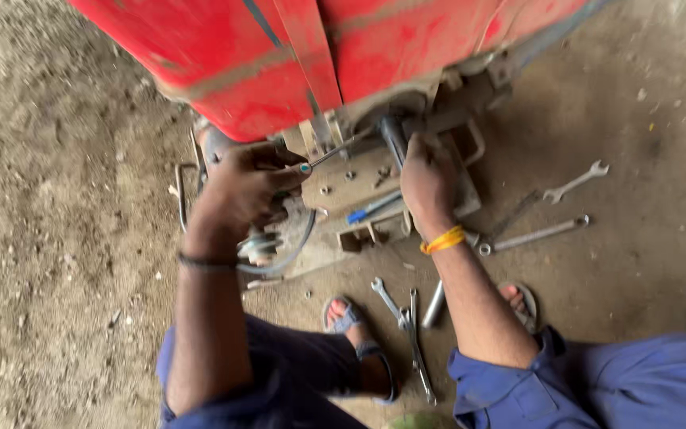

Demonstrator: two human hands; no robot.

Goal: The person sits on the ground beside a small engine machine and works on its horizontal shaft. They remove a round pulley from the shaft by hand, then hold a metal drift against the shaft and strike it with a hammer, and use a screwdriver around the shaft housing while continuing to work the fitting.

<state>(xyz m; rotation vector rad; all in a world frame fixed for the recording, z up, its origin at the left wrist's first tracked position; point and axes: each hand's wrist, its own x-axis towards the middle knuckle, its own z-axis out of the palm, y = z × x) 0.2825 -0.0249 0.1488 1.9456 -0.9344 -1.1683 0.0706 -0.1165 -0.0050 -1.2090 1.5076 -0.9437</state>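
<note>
steel rod tool (335,151) clenched in our left hand (244,187), long axis running up-right from the grip toward the red machine's bracket (359,183); right hand (426,179) just beyond, gripping a dark bar (393,139). spanners (573,183) well right.

Tight under the red body, open ground to your left

The red body panel (279,56) overhung the metal bracket (359,187), closing the way in from above, and your left hand (248,187) and right hand (426,179) filled most of the gap there. Spanners (406,318) lay between your feet, more spanners (573,183) to your right. The dirt floor (57,238) at your left lay open.
</note>
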